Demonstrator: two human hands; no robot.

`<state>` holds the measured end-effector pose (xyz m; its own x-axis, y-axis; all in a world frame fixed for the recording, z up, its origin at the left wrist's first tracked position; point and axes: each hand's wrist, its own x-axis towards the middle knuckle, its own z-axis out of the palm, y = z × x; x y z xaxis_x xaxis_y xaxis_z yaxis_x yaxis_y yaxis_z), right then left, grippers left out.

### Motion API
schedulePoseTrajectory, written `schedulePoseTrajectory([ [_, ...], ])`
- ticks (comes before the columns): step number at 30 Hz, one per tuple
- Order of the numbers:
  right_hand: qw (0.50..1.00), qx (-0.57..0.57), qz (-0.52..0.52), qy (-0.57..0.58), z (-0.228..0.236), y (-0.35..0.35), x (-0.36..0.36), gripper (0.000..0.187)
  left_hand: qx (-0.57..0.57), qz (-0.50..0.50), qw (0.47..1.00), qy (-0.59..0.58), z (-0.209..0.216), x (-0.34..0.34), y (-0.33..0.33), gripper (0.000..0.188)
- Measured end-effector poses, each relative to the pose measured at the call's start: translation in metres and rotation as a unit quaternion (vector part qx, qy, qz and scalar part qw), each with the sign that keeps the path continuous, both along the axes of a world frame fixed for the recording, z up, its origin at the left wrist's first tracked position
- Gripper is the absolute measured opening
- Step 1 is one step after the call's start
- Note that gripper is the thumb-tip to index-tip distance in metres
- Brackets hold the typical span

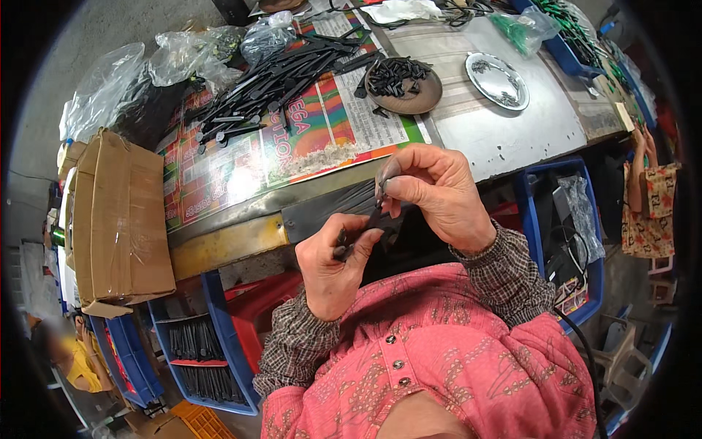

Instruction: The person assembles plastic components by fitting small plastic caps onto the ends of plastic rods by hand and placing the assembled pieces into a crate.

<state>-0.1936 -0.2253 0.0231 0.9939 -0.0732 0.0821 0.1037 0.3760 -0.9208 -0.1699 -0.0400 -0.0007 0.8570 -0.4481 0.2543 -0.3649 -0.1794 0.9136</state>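
Observation:
Between my hands, just in front of the table edge, is a slim black plastic strip point(375, 217). My left hand point(333, 256) is closed around its lower part. The fingertips of my right hand point(431, 192) are pinched together at the strip's upper end; whether they hold a separate small piece there, I cannot make out. A loose pile of similar long black strips point(285, 80) lies on the table beyond my left hand. Past my right hand, a round brown dish point(409, 104) is heaped with small black pieces point(398, 76).
A shiny metal plate point(497, 82) lies to the right on the table. Clear plastic bags point(197, 55) and a cardboard box point(124, 219) are at the left. Blue crates point(219, 322) stand below the table edge, one holding black strips. Other people are at both sides.

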Motion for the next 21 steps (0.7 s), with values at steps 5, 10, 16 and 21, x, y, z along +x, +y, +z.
schedulePoseTrajectory([
  [5,1.000,0.015,0.017,-0.005,-0.0053,-0.0006,-0.0002,0.010,0.011,0.002,1.000,-0.015,0.0032,-0.0022,-0.0013,0.016],
  [10,1.000,0.014,0.019,-0.002,-0.0066,0.0000,0.0003,0.010,0.000,0.007,1.000,-0.003,0.0008,-0.0030,-0.0009,0.016],
  [16,1.000,0.005,0.018,-0.002,-0.0068,0.0008,0.0005,0.010,-0.005,0.015,1.000,0.000,-0.0016,-0.0036,-0.0007,0.016],
  [21,1.000,-0.015,0.010,0.000,-0.0058,0.0014,0.0003,0.009,-0.013,0.019,1.000,-0.008,-0.0052,-0.0026,-0.0004,0.016],
])
